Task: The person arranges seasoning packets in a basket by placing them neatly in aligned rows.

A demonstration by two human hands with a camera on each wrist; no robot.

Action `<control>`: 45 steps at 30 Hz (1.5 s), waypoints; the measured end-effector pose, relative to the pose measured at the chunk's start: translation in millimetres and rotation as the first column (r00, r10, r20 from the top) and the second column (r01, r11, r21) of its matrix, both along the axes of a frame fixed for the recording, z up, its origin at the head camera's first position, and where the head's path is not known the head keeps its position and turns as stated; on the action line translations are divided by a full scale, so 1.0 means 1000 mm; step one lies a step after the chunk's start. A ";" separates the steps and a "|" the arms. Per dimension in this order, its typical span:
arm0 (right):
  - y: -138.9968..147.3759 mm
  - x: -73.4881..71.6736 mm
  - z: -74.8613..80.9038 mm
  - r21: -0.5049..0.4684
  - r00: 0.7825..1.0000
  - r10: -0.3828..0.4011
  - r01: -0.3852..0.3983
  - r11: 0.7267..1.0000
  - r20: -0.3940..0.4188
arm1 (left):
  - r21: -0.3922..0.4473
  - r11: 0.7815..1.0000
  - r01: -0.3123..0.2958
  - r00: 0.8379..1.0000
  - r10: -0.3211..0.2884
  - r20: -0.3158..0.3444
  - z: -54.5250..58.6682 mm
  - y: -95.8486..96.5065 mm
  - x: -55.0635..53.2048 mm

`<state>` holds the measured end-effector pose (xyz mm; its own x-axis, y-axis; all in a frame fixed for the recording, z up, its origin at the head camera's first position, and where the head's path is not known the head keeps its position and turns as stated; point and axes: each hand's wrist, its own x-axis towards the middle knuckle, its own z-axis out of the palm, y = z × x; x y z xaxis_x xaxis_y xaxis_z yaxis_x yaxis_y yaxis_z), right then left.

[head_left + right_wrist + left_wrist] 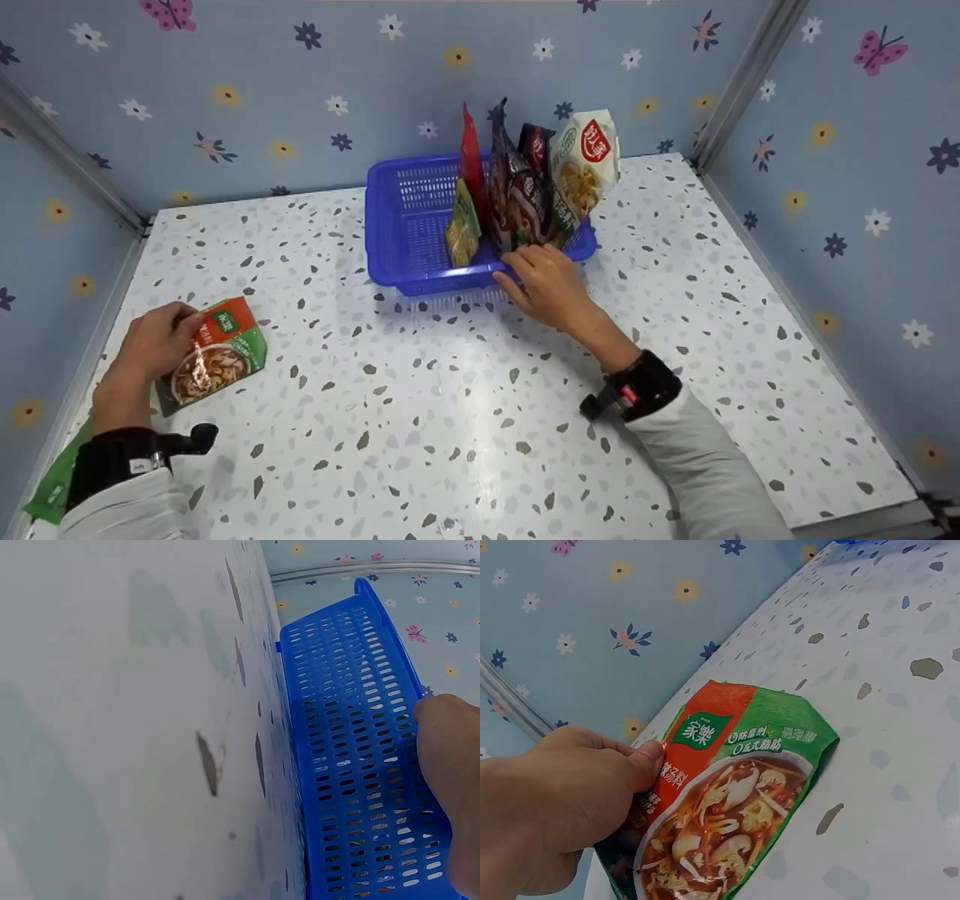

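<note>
My left hand (154,341) pinches a red and green soup seasoning packet (225,356) by its left edge, over the left of the table. In the left wrist view the thumb lies on the printed front of the packet (735,787), which shows a bowl of food; the fingers behind it are hidden. My right hand (551,285) grips the front rim of a blue plastic basket (431,281), fingers over the rim and thumb outside. Inside the basket stand a yellow-green packet (463,229), a red packet (470,150), dark packets (517,187) and a white packet (589,161).
A green packet (56,480) lies at the table's left edge, partly hidden by my left forearm. The speckled white table (420,420) is bounded by flowered panels (247,97) at the back and both sides. The basket stands near the back panel.
</note>
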<state>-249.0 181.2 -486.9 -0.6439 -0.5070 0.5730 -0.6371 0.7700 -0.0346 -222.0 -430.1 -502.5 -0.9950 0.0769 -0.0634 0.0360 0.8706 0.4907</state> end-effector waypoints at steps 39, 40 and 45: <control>0.000 0.001 0.002 0.005 0.997 -0.009 0.009 1.000 0.071 | 0.651 0.734 0.191 0.855 0.202 -0.478 0.115 0.183 0.010; 0.000 0.001 0.002 0.006 0.997 -0.009 0.009 1.000 0.074 | 0.663 0.718 0.212 0.844 0.208 -0.494 0.115 0.191 0.011; 0.001 0.001 0.002 0.008 0.997 -0.016 0.016 1.000 0.082 | 0.687 0.666 0.292 0.804 0.218 -0.553 0.116 0.224 0.014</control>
<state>-248.0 181.7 -484.6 -0.6966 -0.5001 0.5145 -0.6199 0.7805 -0.0807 -208.1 -205.6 -386.5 -0.8106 -0.1206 0.5730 0.5369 0.2374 0.8096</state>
